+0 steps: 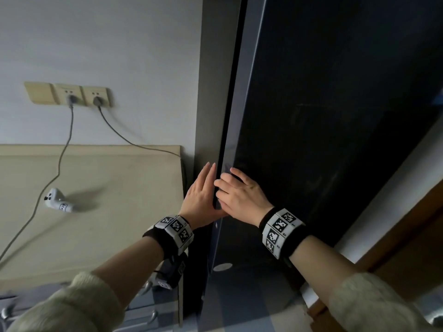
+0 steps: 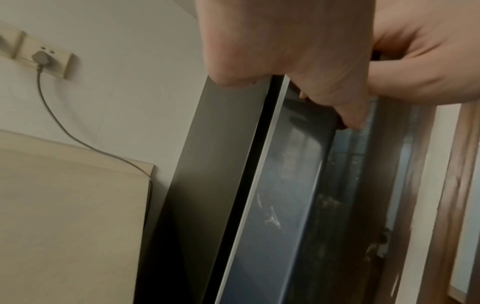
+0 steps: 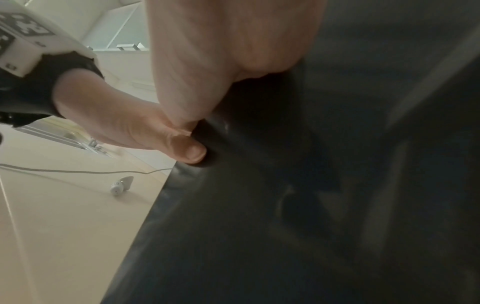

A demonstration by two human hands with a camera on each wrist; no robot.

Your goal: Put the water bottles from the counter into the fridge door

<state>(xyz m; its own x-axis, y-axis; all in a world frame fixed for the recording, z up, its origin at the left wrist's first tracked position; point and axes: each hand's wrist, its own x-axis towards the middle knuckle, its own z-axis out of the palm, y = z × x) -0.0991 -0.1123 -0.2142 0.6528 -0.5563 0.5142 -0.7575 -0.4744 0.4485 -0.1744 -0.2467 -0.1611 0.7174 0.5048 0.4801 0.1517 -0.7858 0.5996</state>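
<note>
Gripping the fridge door (image 1: 311,116) edge, we are curling our right hand (image 1: 242,195) round it to pull, left hand (image 1: 201,197) flat beside. Left wrist: fingers (image 2: 348,115) hooking the door's edge. Right wrist: our thumb (image 3: 189,152) is pressing there. No bottles showing.

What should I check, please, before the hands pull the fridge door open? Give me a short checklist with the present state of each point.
1. Right hand has hold of the fridge door edge: ok, fingers curl round it.
2. Left hand is placed at the edge: ok, fingers straight beside the seam.
3. Door is open: not ok, only a narrow dark gap.
4. Cables lie away from the door: ok, they lie on the counter.
5. Water bottles are ready: cannot tell, none in view.
</note>
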